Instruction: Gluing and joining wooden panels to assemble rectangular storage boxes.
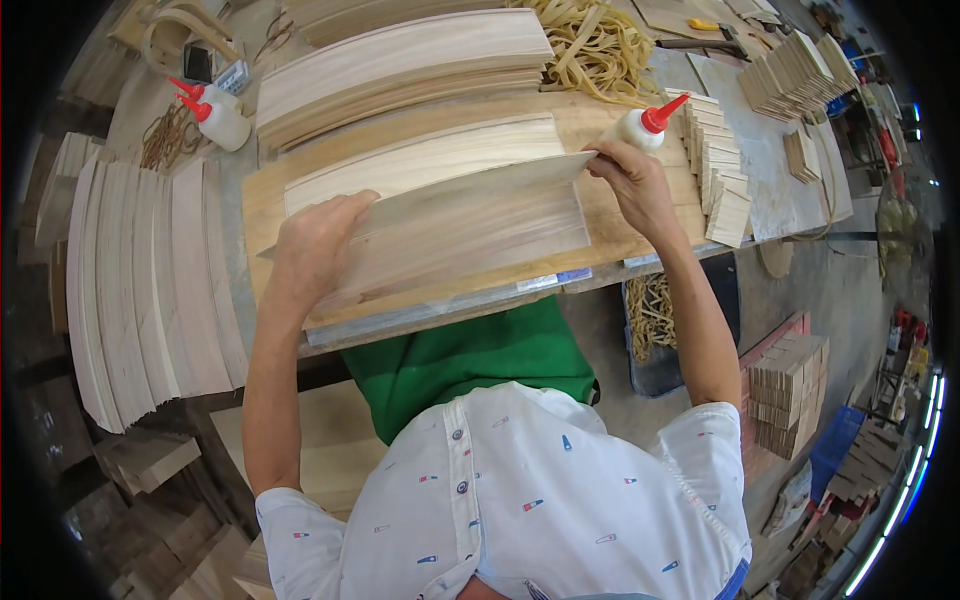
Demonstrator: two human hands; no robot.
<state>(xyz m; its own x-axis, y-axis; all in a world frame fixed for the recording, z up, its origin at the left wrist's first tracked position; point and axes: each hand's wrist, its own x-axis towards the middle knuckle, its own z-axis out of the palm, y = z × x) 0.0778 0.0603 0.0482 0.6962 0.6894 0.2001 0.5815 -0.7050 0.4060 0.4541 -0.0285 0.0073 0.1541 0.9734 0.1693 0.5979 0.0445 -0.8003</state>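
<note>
Bottle [630,131] just beyond right hand [632,182]; wood stack [410,72], yellow bands [598,48] behind sheet [465,212].

Dark-handled hammer [700,44] lying near a yellow-handled tool [704,24], top right; there's a caged fan [897,232] over on the right too; plus lit tube lights [866,567] lower right

I count my two hands, the left hand [316,243] and the right hand [635,185], on one thin wooden sheet [470,198], and three white bottles with red caps [222,128], two to my left and one to my right. I also make out two heaps of yellowish bands [600,50], one dark tray [722,290] and one hammer [735,42]; the stacked wood pieces [155,270] are packed too tightly for me to count.
</note>
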